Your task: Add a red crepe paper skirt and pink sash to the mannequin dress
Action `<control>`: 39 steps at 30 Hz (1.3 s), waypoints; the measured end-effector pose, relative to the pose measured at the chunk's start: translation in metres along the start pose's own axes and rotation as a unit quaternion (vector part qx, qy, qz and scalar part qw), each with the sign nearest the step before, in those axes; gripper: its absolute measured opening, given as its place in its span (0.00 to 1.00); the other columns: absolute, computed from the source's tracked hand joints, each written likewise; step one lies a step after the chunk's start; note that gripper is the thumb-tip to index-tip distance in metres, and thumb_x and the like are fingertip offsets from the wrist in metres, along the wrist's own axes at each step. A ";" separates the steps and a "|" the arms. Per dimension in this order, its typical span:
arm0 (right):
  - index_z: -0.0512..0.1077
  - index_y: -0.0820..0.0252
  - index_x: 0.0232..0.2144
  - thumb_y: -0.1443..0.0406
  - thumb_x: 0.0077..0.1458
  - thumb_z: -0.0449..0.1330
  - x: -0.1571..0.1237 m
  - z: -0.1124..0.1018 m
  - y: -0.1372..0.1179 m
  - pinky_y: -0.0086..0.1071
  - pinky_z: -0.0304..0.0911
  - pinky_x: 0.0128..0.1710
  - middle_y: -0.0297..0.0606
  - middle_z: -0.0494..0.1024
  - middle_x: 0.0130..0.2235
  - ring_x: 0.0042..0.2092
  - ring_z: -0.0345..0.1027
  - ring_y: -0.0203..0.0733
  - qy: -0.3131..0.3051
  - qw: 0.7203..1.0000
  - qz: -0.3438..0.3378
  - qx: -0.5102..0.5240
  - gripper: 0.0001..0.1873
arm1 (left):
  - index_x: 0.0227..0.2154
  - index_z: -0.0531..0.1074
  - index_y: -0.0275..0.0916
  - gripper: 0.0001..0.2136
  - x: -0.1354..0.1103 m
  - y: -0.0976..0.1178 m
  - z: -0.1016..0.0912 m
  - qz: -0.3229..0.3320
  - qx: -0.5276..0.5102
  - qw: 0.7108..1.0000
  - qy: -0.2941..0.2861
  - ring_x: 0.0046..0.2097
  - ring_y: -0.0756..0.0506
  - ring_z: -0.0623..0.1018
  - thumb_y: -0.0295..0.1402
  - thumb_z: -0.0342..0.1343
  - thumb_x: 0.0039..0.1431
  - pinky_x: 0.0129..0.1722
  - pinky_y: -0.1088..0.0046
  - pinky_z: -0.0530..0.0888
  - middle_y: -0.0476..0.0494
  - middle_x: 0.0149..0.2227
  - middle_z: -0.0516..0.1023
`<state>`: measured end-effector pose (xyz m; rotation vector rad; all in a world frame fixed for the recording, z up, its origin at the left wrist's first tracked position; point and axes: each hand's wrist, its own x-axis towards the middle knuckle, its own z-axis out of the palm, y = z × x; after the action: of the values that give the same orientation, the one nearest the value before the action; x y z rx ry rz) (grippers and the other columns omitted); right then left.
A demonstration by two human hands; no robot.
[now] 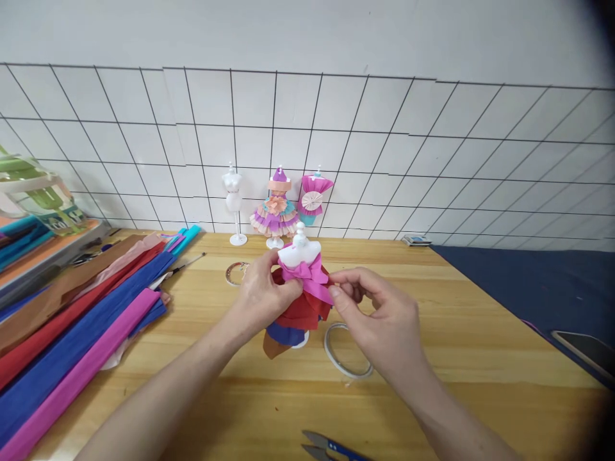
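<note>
A small white mannequin [300, 248] stands mid-table in a layered crepe paper dress [307, 288] with pink on top, then red, blue and brown below. My left hand [263, 293] grips the dress's left side at the waist. My right hand [377, 314] pinches the pink paper at the right side, fingers closed on it. A ring of tape [343, 358] lies on the table just under my right hand.
Folded crepe paper strips [72, 326] in several colours lie at the left. Against the grid wall stand a bare mannequin [234, 202] and two dressed ones [276, 211]. Scissors [327, 446] lie at the front edge. Another tape ring [235, 273], a phone [583, 349] on blue cloth.
</note>
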<state>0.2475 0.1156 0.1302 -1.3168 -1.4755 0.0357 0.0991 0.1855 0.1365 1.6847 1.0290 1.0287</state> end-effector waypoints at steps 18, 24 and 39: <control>0.65 0.57 0.15 0.60 0.56 0.55 0.027 -0.004 -0.014 0.32 0.57 0.25 0.31 0.66 0.19 0.23 0.60 0.37 -0.095 0.992 0.042 0.072 0.18 | 0.36 0.73 0.35 0.08 -0.010 0.001 0.002 0.120 0.096 0.988 0.015 0.38 0.45 0.75 0.30 0.55 0.52 0.37 0.70 0.71 0.43 0.36 0.76; 0.69 0.56 0.17 0.61 0.56 0.56 0.027 -0.020 -0.011 0.32 0.60 0.25 0.32 0.70 0.19 0.25 0.64 0.38 -0.081 0.990 0.050 0.106 0.17 | 0.31 0.71 0.36 0.04 -0.013 0.006 0.001 0.121 0.116 0.986 0.011 0.35 0.47 0.73 0.30 0.57 0.51 0.34 0.72 0.69 0.46 0.32 0.74; 0.71 0.58 0.35 0.78 0.53 0.58 0.038 -0.019 -0.008 0.39 0.63 0.32 0.40 0.74 0.33 0.34 0.64 0.43 -0.090 0.922 -0.365 -0.088 0.11 | 0.28 0.70 0.36 0.07 -0.012 0.000 0.003 0.139 0.151 0.978 0.041 0.29 0.49 0.70 0.32 0.61 0.49 0.28 0.73 0.65 0.49 0.26 0.72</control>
<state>0.2644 0.1281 0.1678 -0.8383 -2.0889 -0.4830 0.0982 0.1736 0.1328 2.0948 1.0647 1.1732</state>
